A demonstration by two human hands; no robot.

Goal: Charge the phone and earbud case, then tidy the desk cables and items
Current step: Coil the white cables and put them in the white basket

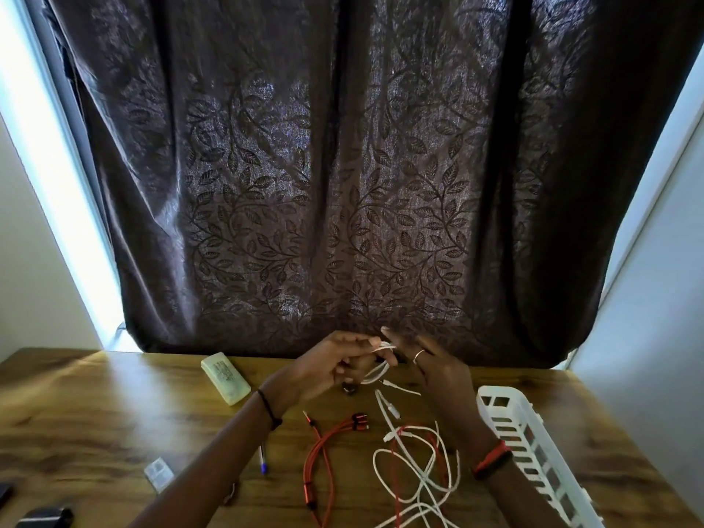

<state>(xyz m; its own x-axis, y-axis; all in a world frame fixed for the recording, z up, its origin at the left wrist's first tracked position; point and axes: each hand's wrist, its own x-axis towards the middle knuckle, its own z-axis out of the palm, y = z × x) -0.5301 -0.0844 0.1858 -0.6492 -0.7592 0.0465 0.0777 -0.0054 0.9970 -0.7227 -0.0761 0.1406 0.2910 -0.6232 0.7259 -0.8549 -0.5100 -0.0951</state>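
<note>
Above the desk (114, 413), a white cable (375, 373) is pinched by the left hand (331, 365), the right hand's (438, 371) hold cannot be told, and its trailing length may be snagged on the red cable (324, 459) and knotted.

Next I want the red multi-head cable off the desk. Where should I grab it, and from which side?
Probably pinch the red multi-head cable on its doubled run below the connector heads, coming from above and the left. There both strands lie side by side on bare desk, while the white cable tangle crowds its right side.
</note>
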